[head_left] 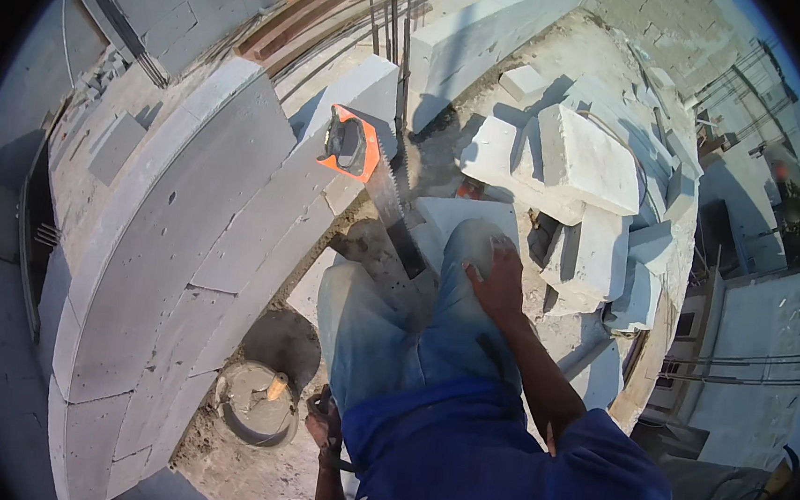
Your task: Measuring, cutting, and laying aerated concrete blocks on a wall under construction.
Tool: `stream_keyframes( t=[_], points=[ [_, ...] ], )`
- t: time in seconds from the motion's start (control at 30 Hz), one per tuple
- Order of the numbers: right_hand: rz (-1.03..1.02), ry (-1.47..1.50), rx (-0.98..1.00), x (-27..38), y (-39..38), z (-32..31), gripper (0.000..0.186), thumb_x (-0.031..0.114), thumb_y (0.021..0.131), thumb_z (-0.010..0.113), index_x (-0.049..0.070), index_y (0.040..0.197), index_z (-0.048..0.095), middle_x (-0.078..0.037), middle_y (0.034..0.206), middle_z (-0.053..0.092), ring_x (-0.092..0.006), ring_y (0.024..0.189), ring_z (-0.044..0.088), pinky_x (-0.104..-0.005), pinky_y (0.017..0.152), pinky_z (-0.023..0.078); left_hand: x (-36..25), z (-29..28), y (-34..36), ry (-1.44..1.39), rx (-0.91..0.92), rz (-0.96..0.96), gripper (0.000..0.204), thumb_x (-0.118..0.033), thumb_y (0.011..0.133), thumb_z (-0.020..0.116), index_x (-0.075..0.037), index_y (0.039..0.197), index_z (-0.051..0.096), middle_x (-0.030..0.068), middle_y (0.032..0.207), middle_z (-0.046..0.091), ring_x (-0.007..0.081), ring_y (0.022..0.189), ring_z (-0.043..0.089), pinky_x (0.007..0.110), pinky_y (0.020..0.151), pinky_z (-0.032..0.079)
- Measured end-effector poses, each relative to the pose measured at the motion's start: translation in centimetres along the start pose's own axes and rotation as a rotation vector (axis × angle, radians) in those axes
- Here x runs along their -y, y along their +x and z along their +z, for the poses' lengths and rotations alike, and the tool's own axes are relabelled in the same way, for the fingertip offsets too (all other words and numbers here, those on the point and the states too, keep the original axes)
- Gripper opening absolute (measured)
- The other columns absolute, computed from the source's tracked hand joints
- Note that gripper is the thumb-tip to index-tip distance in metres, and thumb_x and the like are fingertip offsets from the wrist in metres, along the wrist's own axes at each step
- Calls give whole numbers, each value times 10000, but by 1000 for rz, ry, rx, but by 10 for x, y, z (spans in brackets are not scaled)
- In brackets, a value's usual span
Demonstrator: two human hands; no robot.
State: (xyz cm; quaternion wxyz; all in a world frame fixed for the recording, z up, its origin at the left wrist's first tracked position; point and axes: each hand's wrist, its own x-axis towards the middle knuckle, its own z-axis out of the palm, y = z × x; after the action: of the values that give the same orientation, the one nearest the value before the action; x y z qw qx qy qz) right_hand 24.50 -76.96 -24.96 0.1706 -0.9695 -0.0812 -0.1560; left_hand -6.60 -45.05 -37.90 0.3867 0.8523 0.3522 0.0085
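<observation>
I've got the bucket (pixel 256 441) just left of my left hand (pixel 320 424), a grey mix (pixel 244 388) inside it and a wooden handle (pixel 277 387) poking out. Those left fingers are bent beside a dark shape (pixel 320 400); whether they grip it, I can't tell from here. Forward and right of the bucket, there's my right hand (pixel 500 288), fingers laid over the right knee (pixel 461 255), thumb wide. The left leg (pixel 356 331) stands between that hand and the bucket, blocking the straight way across. The block wall (pixel 195 224) rises close on the bucket's left. Forward and right of the bucket slants the saw (pixel 388 200), orange handle up by the wall, blade down. Far right of the bucket, a heap of blocks (pixel 587 161); well beyond the bucket, upright bars (pixel 394 24).
</observation>
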Motion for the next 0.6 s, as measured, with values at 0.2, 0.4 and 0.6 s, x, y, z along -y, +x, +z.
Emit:
stream_keyframes(
  t=[0.2,0.4,0.6],
  points=[
    [14,932,786,113,-35,-25,596,439,982,613,31,1404,512,-184,1147,658,-256,1066,654,-372,912,519,-131,-106,-20,-572,-60,34,566,-468,946,647,23,1220,586,135,1058,659,221,946,625,358,804,537],
    [25,1378,1191,149,-51,-24,617,491,1004,559,16,1397,523,-124,948,684,-179,762,691,-330,702,549,-200,-79,18,-687,299,-133,466,-408,1034,494,-15,1269,580,89,1112,628,169,966,600,309,830,502],
    [113,1426,1114,102,-39,-31,533,425,972,650,10,1300,590,-93,905,687,-144,704,673,-296,663,547,-213,-54,48,-588,682,-150,492,-402,1064,347,-13,1292,546,77,1069,626,145,941,617,290,762,521]
  ],
)
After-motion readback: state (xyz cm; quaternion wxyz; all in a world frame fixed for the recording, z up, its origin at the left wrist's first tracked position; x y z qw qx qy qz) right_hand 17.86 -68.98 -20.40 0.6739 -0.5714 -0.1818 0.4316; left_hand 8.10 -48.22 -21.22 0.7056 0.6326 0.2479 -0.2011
